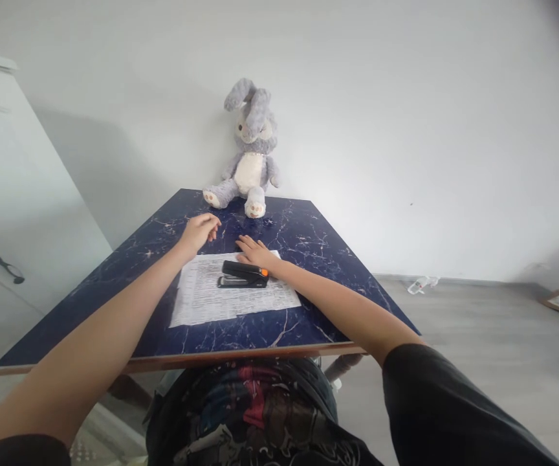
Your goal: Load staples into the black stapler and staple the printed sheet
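Note:
My left hand [203, 233] is over the blue table beyond the top left of the paper, its fingers curled in. Nothing shows between them. My right hand [256, 249] lies flat with fingers stretched out at the upper edge of the printed paper [202, 304]. On that paper lies a black stapler [243, 274] with an orange part at its right end, just below my right hand. Neither hand grips the stapler. Whether the paper is one sheet or more, I cannot tell.
A grey plush rabbit [249, 162] sits at the far end of the marbled blue table [308, 246], against the wall. To the left stands a white cabinet [27, 194] with a dark handle. Small items lie on the floor [478, 362] at the right.

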Demonstrator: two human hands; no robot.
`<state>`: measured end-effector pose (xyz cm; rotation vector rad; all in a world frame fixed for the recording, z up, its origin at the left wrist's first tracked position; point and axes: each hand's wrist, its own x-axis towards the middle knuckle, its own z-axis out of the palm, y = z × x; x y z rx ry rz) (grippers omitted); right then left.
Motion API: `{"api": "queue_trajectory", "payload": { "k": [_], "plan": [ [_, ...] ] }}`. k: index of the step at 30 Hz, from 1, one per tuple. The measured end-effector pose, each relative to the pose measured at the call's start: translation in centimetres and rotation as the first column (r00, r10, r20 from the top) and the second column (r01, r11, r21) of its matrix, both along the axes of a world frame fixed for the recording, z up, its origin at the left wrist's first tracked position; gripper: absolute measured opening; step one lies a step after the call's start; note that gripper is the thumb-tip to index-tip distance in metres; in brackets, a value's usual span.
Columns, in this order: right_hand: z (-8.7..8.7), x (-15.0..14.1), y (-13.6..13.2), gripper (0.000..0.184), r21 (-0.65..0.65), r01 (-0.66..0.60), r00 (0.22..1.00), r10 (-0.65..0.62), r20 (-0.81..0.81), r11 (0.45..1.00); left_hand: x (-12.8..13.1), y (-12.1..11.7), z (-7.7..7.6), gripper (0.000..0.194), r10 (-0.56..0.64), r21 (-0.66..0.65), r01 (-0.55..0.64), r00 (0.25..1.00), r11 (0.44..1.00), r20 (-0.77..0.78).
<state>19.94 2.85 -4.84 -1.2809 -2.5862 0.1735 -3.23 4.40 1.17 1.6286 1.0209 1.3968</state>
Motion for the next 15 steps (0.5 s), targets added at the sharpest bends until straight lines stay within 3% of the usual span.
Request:
{"api": "queue_trajectory", "payload": {
  "k": [3, 6, 8, 12, 14, 15],
  "plan": [
    [-0.1, 4.3, -0.3, 0.058, -0.017, 0.076, 0.997, -0.076, 0.018, 0.997, 1.1, -0.3, -1.5, 0.019, -0.112, 0.027, 0.126, 0.945, 0.992, -0.306],
    [-0.2, 7.1, -0.3, 0.06, -0.04, 0.14, 0.99, -0.139, 0.031, 0.989, 1.7, -0.4, -2.7, 0.017, -0.171, 0.087, 0.281, 0.771, 0.956, -0.613],
    [0.3, 8.2, -0.3, 0.061, -0.067, 0.139, 0.99, -0.139, 0.004, 0.988, 1.9, -0.6, -3.2, 0.019, -0.182, 0.117, 0.384, 0.657, 0.916, -0.732],
    [3.5, 9.6, -1.0, 0.053, -0.089, -0.084, 0.958, 0.056, -0.28, 0.992, 1.9, -0.8, -3.3, 0.02, -0.177, 0.125, 0.428, 0.599, 0.895, -0.781],
    [5.5, 10.7, -1.7, 0.05, -0.15, -0.256, 0.89, 0.172, -0.422, 0.955, 1.8, -1.0, -3.2, 0.02, -0.176, 0.118, 0.418, 0.598, 0.901, -0.782],
    [6.3, 11.3, -2.0, 0.05, -0.215, -0.351, 0.861, 0.224, -0.456, 0.911, 1.8, -1.0, -3.1, 0.02, -0.169, 0.115, 0.406, 0.598, 0.907, -0.784]
  ]
}}
